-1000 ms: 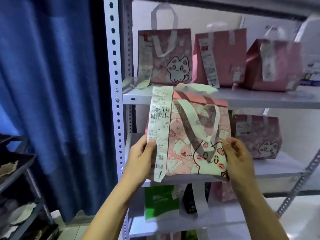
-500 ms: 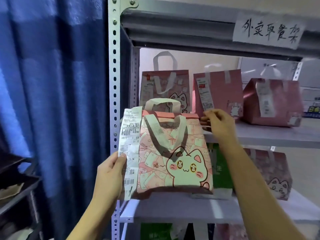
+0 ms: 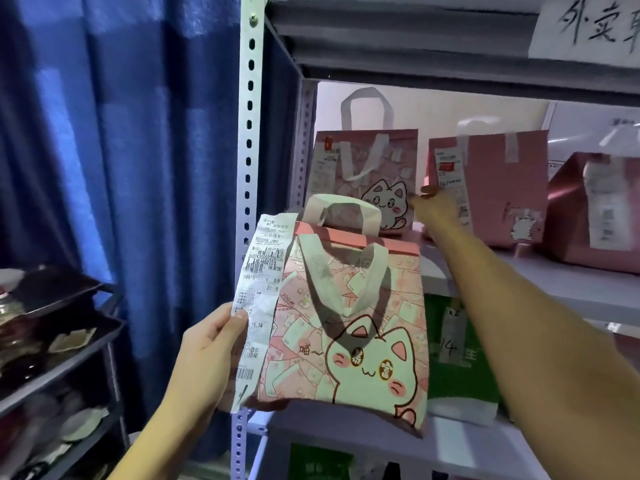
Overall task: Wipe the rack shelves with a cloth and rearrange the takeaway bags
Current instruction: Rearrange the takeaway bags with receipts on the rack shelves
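Observation:
My left hand (image 3: 204, 362) grips the left edge of a pink cat-print takeaway bag (image 3: 346, 323), thumb on its long white receipt (image 3: 259, 289). The bag hangs in front of the rack, its bottom at the middle shelf (image 3: 346, 441). My right hand (image 3: 438, 213) reaches onto the upper shelf (image 3: 554, 282), into the gap between a second cat-print bag (image 3: 367, 168) and a plain pink bag (image 3: 498, 188). It is blurred and its fingers cannot be made out. No cloth is in view.
A third pink bag (image 3: 595, 216) stands further right on the upper shelf. A green bag (image 3: 460, 368) sits on the middle shelf behind the held bag. The rack's perforated post (image 3: 247, 133) borders a blue curtain (image 3: 121, 133). A dark tray cart (image 3: 52, 341) stands at left.
The view rose from the lower shelves to the upper one. My right hand let go of the held bag and reached up between the upper-shelf bags. My left hand kept the bag.

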